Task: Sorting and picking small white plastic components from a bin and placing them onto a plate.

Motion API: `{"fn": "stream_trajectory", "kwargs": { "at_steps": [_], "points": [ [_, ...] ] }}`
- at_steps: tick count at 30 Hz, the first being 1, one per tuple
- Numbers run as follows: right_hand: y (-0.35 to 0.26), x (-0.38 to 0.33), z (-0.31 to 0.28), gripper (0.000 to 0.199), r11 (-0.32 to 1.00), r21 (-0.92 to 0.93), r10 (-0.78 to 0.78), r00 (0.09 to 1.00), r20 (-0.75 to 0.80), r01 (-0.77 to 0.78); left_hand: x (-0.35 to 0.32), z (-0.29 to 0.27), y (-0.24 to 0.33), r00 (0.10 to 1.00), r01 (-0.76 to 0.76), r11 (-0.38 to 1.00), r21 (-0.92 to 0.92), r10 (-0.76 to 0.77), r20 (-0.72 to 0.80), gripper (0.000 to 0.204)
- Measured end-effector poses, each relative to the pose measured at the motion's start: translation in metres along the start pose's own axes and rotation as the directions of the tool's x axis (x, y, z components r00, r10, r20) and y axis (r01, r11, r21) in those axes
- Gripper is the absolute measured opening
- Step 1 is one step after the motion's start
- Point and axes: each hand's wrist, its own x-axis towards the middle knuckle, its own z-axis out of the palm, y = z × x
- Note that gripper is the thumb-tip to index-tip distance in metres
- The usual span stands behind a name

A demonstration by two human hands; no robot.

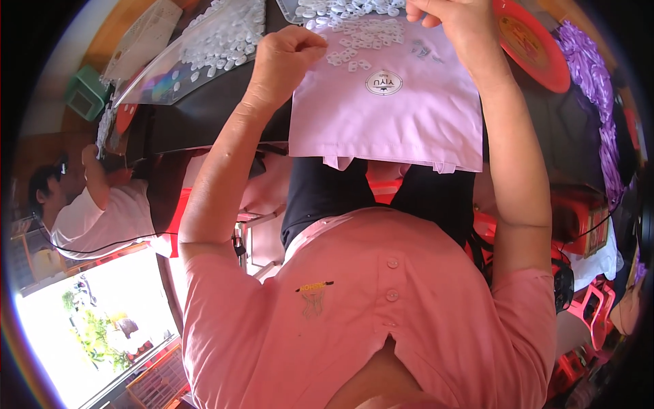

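Note:
My left hand is closed, thumb and fingertips pinched together, above the left edge of a lilac cloth bag. Whatever sits in that pinch is too small to make out. At the top edge of the view, my right hand has curled fingers and is partly cut off; what it holds is hidden. Between the hands, small white plastic pieces are spread over the bag. A few small grey pieces lie near my right hand. The bag hangs over the dark table's near edge, its strap loops toward me.
A clear tray heaped with white pieces stands at the left on the dark table. To the right are a red round tray and a purple shiny bundle. Another person sits at the far left near a green basket.

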Motion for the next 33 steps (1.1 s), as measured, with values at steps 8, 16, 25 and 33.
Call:
{"fn": "stream_trajectory", "kwargs": {
  "at_steps": [8,16,25,33],
  "points": [
    [0.015,0.000,-0.002,0.003,0.998,-0.050,-0.035,0.999,0.033,0.036,-0.002,0.019,0.010,0.957,-0.290,0.874,0.390,0.256,0.139,0.014],
    [0.014,0.000,0.011,0.006,0.934,-0.249,-0.211,0.959,0.192,0.255,-0.009,0.015,0.016,0.956,-0.292,0.890,0.351,0.277,0.092,0.012],
    [-0.002,-0.009,0.007,0.005,0.994,-0.012,0.113,0.988,0.108,-0.113,0.004,0.048,0.065,0.998,0.005,0.868,-0.497,-0.037,-0.054,0.009],
    [0.005,-0.011,0.010,0.016,0.992,0.025,0.118,0.986,0.120,-0.121,0.013,0.062,0.063,0.945,-0.305,0.923,-0.233,0.263,-0.197,0.006]
  ]
}}
